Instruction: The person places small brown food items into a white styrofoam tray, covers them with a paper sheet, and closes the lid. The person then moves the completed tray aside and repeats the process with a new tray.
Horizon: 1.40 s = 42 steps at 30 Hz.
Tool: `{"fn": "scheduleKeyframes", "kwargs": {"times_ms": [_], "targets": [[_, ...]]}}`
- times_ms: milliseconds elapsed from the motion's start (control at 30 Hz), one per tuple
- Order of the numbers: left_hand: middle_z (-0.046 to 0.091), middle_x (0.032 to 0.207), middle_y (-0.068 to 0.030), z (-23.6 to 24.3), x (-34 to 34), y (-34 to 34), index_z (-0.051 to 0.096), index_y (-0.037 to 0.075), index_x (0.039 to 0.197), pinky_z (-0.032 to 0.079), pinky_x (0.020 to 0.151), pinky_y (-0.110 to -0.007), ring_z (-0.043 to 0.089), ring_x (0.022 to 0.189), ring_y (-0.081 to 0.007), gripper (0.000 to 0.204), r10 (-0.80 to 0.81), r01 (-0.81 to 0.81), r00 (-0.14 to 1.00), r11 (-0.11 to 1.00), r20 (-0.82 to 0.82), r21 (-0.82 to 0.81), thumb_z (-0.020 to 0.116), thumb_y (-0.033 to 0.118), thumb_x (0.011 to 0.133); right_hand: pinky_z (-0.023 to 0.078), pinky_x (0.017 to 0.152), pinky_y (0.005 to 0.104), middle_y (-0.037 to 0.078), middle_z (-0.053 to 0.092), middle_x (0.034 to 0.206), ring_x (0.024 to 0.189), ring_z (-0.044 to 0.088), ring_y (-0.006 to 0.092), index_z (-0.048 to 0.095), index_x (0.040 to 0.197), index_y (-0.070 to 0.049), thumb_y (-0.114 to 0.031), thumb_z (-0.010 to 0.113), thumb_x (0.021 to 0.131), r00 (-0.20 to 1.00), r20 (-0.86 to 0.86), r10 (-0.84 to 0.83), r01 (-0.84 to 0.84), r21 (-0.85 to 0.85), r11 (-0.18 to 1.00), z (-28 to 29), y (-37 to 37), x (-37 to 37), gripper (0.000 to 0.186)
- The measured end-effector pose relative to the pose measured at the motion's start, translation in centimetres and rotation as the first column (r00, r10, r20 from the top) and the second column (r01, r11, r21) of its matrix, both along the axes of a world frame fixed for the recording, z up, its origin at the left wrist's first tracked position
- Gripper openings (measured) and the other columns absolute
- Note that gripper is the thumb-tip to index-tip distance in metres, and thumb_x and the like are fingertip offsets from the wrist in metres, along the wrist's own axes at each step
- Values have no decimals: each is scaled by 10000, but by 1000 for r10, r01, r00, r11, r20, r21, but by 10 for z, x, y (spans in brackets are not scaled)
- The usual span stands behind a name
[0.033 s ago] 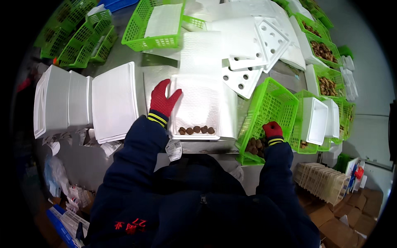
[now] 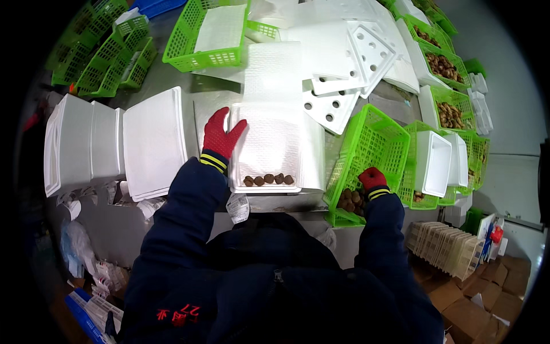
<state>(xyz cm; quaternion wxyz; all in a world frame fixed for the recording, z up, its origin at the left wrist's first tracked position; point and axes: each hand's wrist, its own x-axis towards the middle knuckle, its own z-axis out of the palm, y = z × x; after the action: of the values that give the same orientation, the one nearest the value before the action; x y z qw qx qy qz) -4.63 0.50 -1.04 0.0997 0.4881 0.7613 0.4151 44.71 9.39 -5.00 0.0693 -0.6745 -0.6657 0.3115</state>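
A white foam box, lined with a white textured sheet, lies in front of me. Along its near edge sits a row of several round brown lumps, mushroom-like in look. My left hand, in a red glove, rests at the box's left rim, thumb spread away from the fingers. To the right, my right hand, also red-gloved, reaches into a green plastic basket with its fingers curled. Beside it more brown lumps are heaped at the basket's near end. Whatever those fingers hold is hidden.
Stacked white foam boxes stand to the left. White foam lids with holes lie beyond the basket. Green baskets of tan, knobbly pieces line the far right. Another green basket sits at the back, holding a white sheet.
The whole view has shifted slightly, so things appear a little further left. Both hands keep their places by the box and in the basket.
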Motion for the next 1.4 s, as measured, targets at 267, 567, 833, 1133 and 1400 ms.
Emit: {"fn": "scheduleKeyframes", "kwargs": {"times_ms": [267,567,833,1133,1400], "targets": [[631,1154,-200,-9,-44,82,599,-20,1210,417,965,-353,576,1092,-292,621,-288,427,889,800,355,-421,561,518,902,481,899,436,230,582,1130,1062,553,407,632,1100,-107,-173,673,726,961,19,277,-277,49,960,-1,-21,-67,382],[670,1057,-54,64,-11,31,610,-10,1216,453,877,-260,594,968,-123,406,-198,296,665,955,720,-12,684,211,884,497,874,404,152,611,1156,1023,601,335,626,1131,-52,-124,750,766,907,-359,222,-101,326,940,103,-34,-147,392],[461,1405,-193,-16,-23,-20,424,47,1399,332,1080,-362,424,1310,-276,541,-287,281,929,958,232,57,628,226,930,357,1043,453,225,515,1312,1251,437,363,720,1058,-82,-249,781,758,807,-349,477,-287,474,832,56,-27,-231,348],[400,1439,-230,-23,24,-72,709,30,1019,306,1100,-430,336,1360,-373,431,-151,168,971,982,184,-83,866,233,673,382,1024,425,202,530,1299,1226,460,345,731,1004,-70,-219,800,742,806,-452,381,-176,432,884,25,-51,-216,309],[358,1448,-262,4,29,-72,667,0,1121,286,1102,-464,311,1349,-403,563,-263,290,955,921,135,-261,833,328,694,323,1045,464,239,531,1273,1245,413,383,726,1061,-124,-321,751,785,866,-254,431,-346,320,882,52,-57,-220,340]]}}
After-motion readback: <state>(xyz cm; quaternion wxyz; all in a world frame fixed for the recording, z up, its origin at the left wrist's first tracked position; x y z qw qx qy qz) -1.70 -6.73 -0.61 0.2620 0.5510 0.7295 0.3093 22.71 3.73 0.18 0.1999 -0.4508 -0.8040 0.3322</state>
